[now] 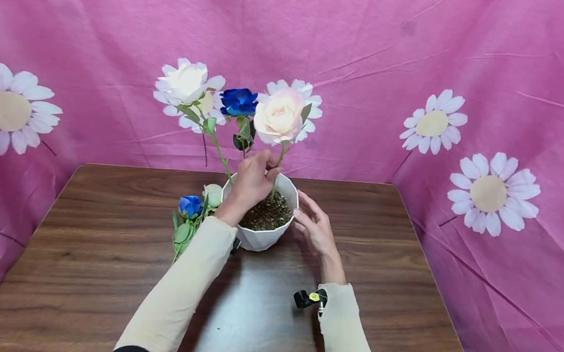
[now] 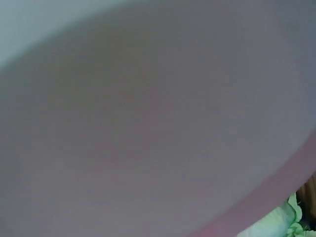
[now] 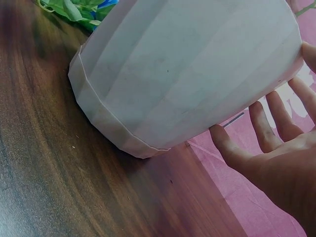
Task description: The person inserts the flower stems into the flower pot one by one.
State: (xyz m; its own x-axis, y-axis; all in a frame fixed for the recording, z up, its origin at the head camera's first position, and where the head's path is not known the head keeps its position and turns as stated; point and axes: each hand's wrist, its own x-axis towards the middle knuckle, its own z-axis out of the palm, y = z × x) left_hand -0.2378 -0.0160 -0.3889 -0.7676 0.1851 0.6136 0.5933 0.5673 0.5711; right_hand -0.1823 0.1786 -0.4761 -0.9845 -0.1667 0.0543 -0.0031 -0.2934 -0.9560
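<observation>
A white faceted flowerpot [image 1: 261, 240] with dark soil stands upright on the table. In it stand a white rose [image 1: 183, 82], a blue rose [image 1: 238, 102] and a pale pink rose [image 1: 279, 115]. My left hand [image 1: 251, 182] reaches over the pot, its curled fingers pinching the pink rose's stem; part of the grip is hidden. That hand fills most of the left wrist view as a blur. At the pot's right side, my right hand [image 1: 315, 226] rests its fairly straight fingers [image 3: 264, 129] on the wall, thumb near the rim.
Left of the pot, another blue rose [image 1: 190, 206] and a pale greenish-white rose [image 1: 213, 194] lie with their leaves on the brown wooden table [image 1: 375, 318]. A pink cloth [image 1: 373, 50] printed with large daisies hangs behind and along both sides.
</observation>
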